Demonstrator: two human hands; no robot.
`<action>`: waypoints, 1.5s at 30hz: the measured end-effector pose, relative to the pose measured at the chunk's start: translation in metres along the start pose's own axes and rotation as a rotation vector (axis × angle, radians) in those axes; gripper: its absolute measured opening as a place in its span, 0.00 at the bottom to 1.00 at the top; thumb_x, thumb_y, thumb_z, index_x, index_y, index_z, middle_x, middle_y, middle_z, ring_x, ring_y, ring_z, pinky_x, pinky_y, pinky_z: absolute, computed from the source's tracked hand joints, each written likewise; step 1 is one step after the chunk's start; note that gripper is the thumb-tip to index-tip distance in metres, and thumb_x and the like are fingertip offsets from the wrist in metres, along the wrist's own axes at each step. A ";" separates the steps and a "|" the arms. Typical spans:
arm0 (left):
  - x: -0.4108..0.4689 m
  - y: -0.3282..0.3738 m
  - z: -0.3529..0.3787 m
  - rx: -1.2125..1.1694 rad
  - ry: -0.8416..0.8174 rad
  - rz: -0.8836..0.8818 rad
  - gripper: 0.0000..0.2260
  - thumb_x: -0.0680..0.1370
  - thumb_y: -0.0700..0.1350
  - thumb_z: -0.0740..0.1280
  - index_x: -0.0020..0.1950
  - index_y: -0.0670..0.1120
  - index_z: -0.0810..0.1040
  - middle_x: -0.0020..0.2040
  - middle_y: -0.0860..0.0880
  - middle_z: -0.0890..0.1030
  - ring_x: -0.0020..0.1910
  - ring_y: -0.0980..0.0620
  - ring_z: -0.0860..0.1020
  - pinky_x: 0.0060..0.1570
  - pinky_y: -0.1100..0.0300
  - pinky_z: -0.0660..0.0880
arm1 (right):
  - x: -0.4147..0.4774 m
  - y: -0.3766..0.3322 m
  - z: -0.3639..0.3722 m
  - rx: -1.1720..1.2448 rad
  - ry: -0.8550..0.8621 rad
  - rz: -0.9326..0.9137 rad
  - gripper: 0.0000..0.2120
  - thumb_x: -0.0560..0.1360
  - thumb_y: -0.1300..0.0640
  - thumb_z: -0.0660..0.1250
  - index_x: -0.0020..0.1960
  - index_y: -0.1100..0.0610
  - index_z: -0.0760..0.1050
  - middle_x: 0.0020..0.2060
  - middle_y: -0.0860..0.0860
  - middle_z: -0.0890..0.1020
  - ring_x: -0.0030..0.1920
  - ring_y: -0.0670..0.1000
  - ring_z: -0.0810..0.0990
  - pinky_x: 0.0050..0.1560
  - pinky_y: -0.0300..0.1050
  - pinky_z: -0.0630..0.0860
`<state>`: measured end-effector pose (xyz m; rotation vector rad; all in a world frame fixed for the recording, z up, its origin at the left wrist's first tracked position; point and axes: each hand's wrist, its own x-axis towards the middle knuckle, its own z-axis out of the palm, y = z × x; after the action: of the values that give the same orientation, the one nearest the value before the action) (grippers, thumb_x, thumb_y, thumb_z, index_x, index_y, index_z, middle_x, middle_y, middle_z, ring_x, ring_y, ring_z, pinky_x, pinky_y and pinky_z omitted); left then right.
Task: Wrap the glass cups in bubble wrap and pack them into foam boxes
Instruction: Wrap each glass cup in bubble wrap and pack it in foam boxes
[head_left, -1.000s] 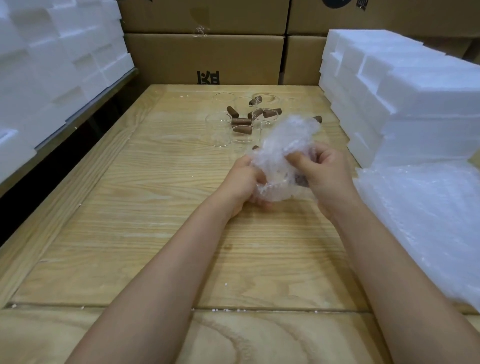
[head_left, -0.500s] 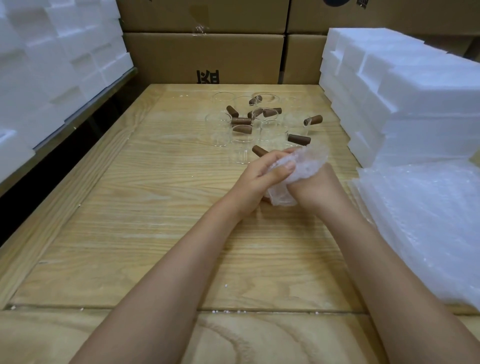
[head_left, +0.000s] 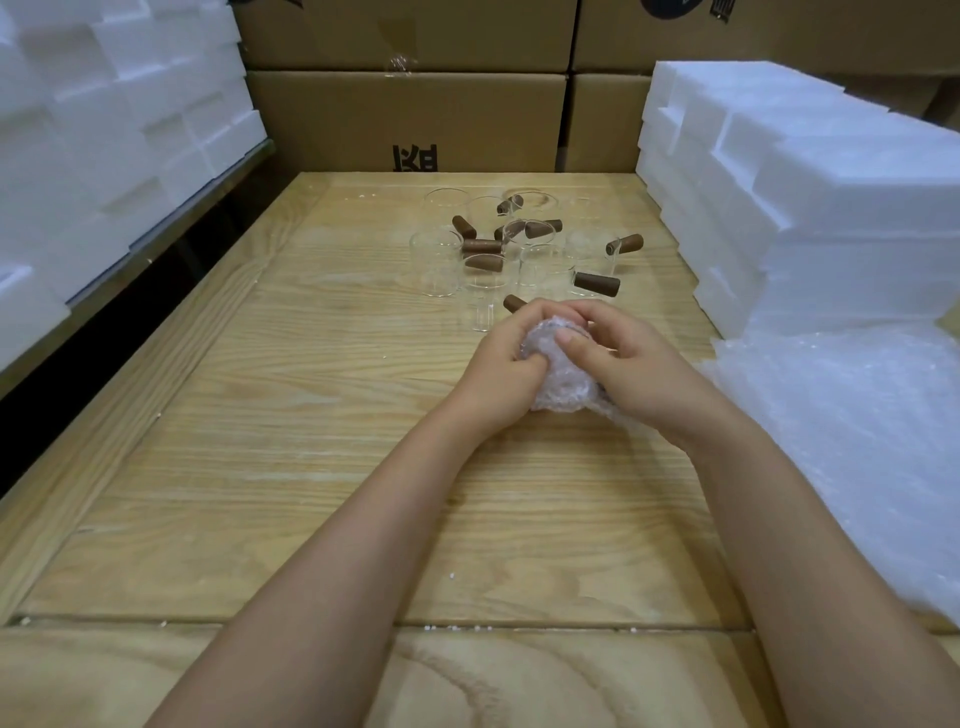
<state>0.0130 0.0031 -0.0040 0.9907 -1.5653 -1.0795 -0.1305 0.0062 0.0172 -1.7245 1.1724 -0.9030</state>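
Both hands are clamped on a bubble-wrapped bundle (head_left: 563, 371) near the middle of the tabletop (head_left: 291, 415): the left hand (head_left: 506, 374) grips its left side, the right hand (head_left: 623, 369) curls over its top and right. Bare glass cups (head_left: 435, 262) with brown handles stand toward the far edge, foam boxes (head_left: 810, 208) are stacked along the right edge, and loose bubble wrap (head_left: 852, 441) lies just in front of that stack.

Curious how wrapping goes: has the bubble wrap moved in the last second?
Yes. The wrap stood up in front of the cups; now it is folded down nearer the person, gripped by the left hand and right hand.
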 end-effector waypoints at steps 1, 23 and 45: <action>0.000 0.000 0.001 0.018 -0.004 -0.002 0.23 0.71 0.24 0.53 0.51 0.47 0.76 0.48 0.50 0.81 0.44 0.59 0.80 0.40 0.63 0.77 | 0.001 0.000 0.003 -0.035 0.056 -0.014 0.13 0.77 0.59 0.65 0.57 0.44 0.75 0.51 0.46 0.81 0.54 0.48 0.80 0.58 0.53 0.77; 0.001 -0.002 0.010 -0.070 0.114 -0.026 0.19 0.69 0.34 0.60 0.57 0.45 0.78 0.56 0.42 0.80 0.54 0.47 0.78 0.52 0.57 0.76 | 0.004 0.008 0.008 -0.369 0.329 0.193 0.20 0.71 0.54 0.63 0.63 0.50 0.74 0.51 0.52 0.80 0.47 0.52 0.79 0.46 0.49 0.78; 0.004 -0.005 -0.020 -0.292 0.006 -0.170 0.25 0.71 0.61 0.64 0.60 0.46 0.77 0.46 0.49 0.82 0.39 0.47 0.82 0.23 0.59 0.75 | 0.006 0.009 -0.011 0.475 0.411 0.041 0.04 0.74 0.65 0.69 0.44 0.57 0.77 0.34 0.51 0.80 0.27 0.47 0.79 0.31 0.37 0.77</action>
<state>0.0326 -0.0054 -0.0048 0.9362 -1.2894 -1.3774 -0.1417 -0.0043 0.0141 -1.1596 1.1248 -1.4255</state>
